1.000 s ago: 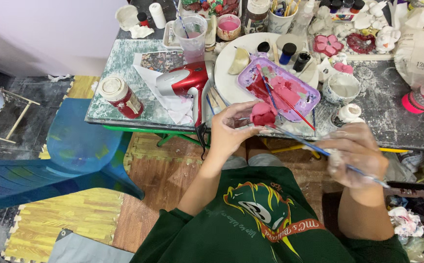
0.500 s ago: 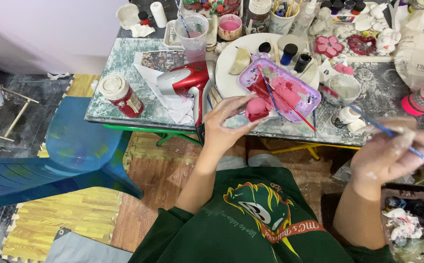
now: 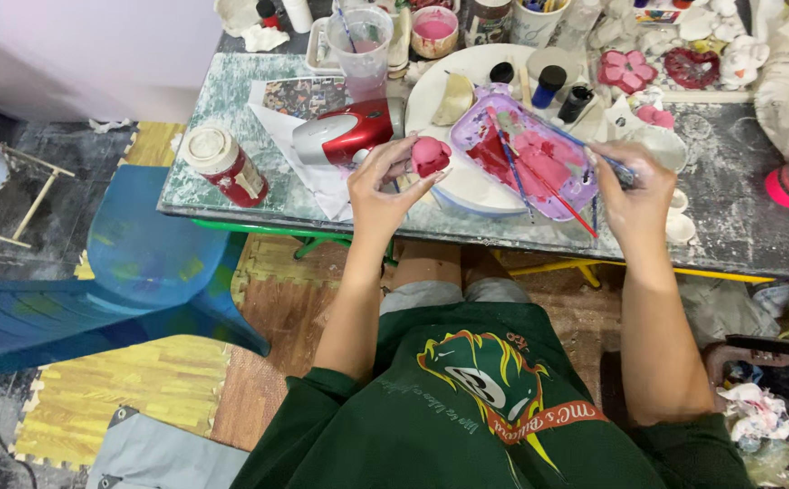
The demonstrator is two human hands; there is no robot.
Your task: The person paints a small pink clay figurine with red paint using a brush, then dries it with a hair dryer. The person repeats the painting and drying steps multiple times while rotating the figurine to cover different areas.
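Chair: blue plastic chair on the floor, left of the desk, partly over yellow foam floor mats.
Desk: paint-stained desk crossing the upper part of the view, crowded with painting supplies.
Jar: red jar with a white lid, lying tilted near the desk's left front edge.
Red device: red and silver handheld appliance lying on sheets of paper, just left of the left hand.
Cup: clear plastic cup upright behind the red device.
Left hand: left hand raised over the desk's front edge; fingers curled and pinching the pink figurine.
Pink figurine: small pink-painted figurine held at the left fingertips, above the rim of the white plate.
White plate: round white plate under the palette.
Palette: purple rectangular tray smeared with pink and red paint, resting tilted on the plate, between the two hands; loose brushes lie across it.
Right hand: right hand at the palette's right edge; fingers closed around the brush.
Brush: thin blue-handled brush, its tip pointing left over the palette.
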